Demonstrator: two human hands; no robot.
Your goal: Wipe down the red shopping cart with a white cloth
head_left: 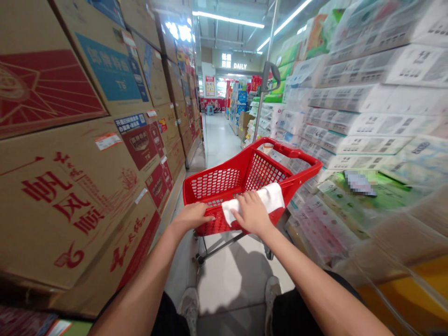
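A red plastic shopping cart (224,179) with perforated walls stands right in front of me, turned sideways. Its near rim has my left hand (195,215) closed over it at the left corner, the thumb pointing right. Farther right on that same rim, a white cloth (271,198) is draped over the edge. My right hand (252,212) presses the cloth against the rim, its fingers bent over into the basket side. The cart's handle (297,156) rises at the far right. Fingertips of both hands are partly hidden by the rim and cloth.
Stacked cardboard cartons (63,196) form a wall close on the left. Packs of tissue paper (371,112) are piled high on the right, blurred. A metal pole with a grey handle (271,77) stands behind the cart. The tiled aisle (219,130) runs ahead to more shelves.
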